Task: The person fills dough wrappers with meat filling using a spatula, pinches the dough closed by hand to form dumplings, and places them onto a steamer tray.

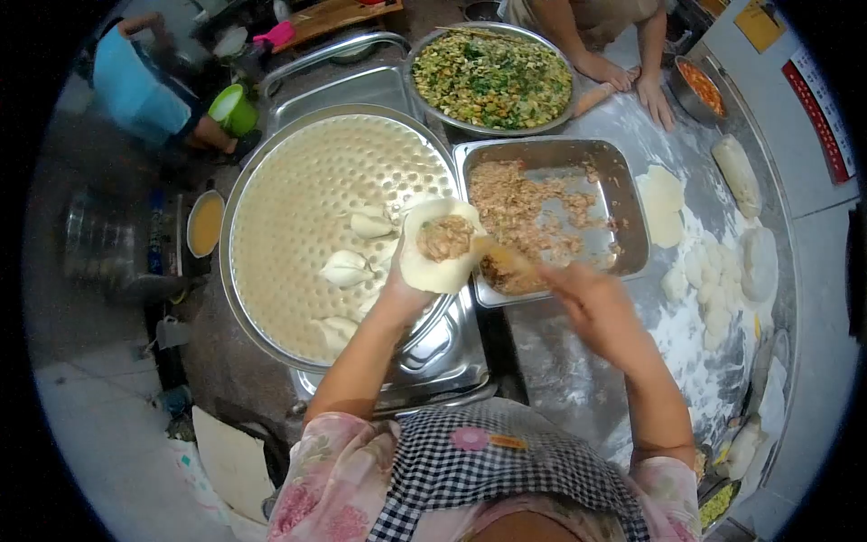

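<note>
My left hand (408,287) holds a round dough wrapper (432,276) from below, with a mound of meat filling (444,238) on it. In my right hand (582,294) is a wooden spatula (508,258), its tip at the wrapper's right edge. Below the spatula sits a steel tray of meat filling (519,203). To the left, under my left hand, lies a large round perforated pan (298,208) with several folded dumplings (346,268) on its right side.
A big bowl of chopped vegetables (492,79) stands at the back. Across the floured table (578,361), a co-worker's hands (632,90) rest near a rolling pin (591,98). Dough pieces (704,280) lie at right. Another person (140,90) is at far left.
</note>
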The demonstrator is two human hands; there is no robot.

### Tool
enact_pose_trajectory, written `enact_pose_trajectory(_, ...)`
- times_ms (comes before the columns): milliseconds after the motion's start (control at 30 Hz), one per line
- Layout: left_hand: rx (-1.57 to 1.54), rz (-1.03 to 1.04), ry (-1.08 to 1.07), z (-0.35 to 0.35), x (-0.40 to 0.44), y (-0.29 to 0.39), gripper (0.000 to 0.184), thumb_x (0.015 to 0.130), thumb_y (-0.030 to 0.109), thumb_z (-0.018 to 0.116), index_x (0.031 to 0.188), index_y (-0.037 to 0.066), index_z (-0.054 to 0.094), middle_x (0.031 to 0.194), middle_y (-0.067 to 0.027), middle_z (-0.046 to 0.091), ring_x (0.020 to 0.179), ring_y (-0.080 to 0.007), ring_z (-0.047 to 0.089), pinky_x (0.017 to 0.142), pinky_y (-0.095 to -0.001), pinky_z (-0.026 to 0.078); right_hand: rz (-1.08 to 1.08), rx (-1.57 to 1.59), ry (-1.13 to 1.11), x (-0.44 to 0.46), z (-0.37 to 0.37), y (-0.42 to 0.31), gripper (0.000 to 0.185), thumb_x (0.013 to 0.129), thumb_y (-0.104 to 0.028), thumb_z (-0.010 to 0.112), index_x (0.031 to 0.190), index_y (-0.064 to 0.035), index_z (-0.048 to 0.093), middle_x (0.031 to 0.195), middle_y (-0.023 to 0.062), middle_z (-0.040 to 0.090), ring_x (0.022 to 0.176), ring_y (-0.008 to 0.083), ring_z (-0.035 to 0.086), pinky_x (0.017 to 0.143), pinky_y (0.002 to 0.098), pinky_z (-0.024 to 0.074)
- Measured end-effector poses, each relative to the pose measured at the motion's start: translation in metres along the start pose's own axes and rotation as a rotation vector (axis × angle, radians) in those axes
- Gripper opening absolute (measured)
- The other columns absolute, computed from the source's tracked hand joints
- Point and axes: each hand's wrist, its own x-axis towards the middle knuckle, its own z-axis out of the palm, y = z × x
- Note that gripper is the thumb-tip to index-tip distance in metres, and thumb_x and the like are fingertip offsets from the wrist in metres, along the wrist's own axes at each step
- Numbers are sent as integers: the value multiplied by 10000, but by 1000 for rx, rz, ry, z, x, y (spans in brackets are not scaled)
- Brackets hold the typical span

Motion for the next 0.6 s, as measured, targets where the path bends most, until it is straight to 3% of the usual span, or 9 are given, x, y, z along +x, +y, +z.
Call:
enact_pose_trajectory(67,31,108,19,3,4,3,606,703,37,745,1220,34,428,1037,-69,583,984,-137,572,856,-286,464,85,-11,15,-2,3,12,398,791,-8,548,1171,-120,585,831,158,581,768,338,589,691,411,473)
enact_pose_trajectory(167,4,84,-121,7,8,28,502,690,29,748,1130,30,506,992,-52,590,936,-116,571,822,-269,460,90,7,95,-2,31,29,404,794,-10,544,1181,-122,575,839,162,577,769,356,580,695,426,469)
enact_pose_trajectory(300,-155,-23,-12,15,2,46,418,680,25,746,1056,34,564,999,-43,594,908,-112,570,800,-262,455,96,193,324,0,31,16,417,797,3,538,1190,-129,573,856,157,590,774,351,584,686,424,469)
enact_pose_trajectory(400,-201,-70,-74,18,3,50,449,692,27,744,1094,34,546,1018,-46,592,927,-118,569,816,-264,454,-137,103,355,2,22,4,454,799,12,532,1217,-162,564,878,142,594,779,338,590,678,405,477)
enact_pose_trajectory(467,-157,-20,-226,13,9,47,501,706,36,746,1150,35,512,1052,-53,586,959,-128,570,843,-271,456,-128,62,212,-3,29,-5,478,801,9,533,1237,-185,549,884,128,591,767,322,589,666,395,483)
enact_pose_trajectory(600,-66,-86,-104,10,4,22,600,729,43,733,1245,48,427,1125,-72,561,1016,-150,566,892,-293,458,-67,-21,98,-6,11,-9,500,799,-4,537,1259,-203,527,885,117,581,762,299,592,653,391,494)
